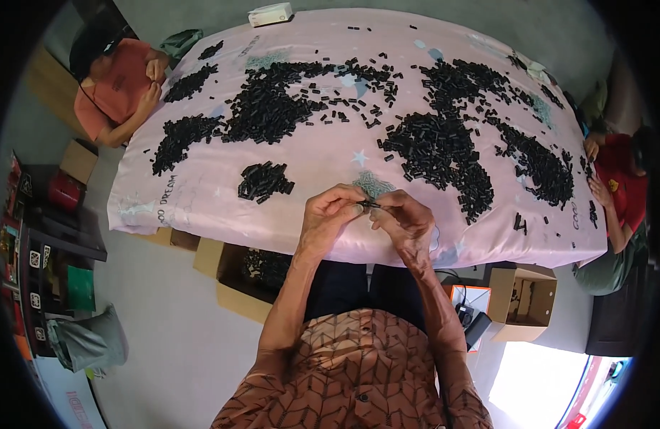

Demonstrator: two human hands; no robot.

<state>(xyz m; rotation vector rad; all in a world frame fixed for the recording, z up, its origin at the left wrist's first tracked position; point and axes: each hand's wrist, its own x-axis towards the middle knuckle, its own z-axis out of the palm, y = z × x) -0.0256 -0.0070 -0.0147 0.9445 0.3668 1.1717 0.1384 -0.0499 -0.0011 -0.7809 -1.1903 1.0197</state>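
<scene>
Black plastic pieces [444, 146] heaped at twelve o'clock cover the pink-clothed bench [330, 168], most seemingly unhandled, as left hand [330, 218] and right hand [405, 222], together, pinch one small black piece [368, 205].

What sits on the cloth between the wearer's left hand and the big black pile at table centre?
Head view: a small separate heap of black parts lies between the left hand and the big pile; otherwise bare pink cloth.
</scene>
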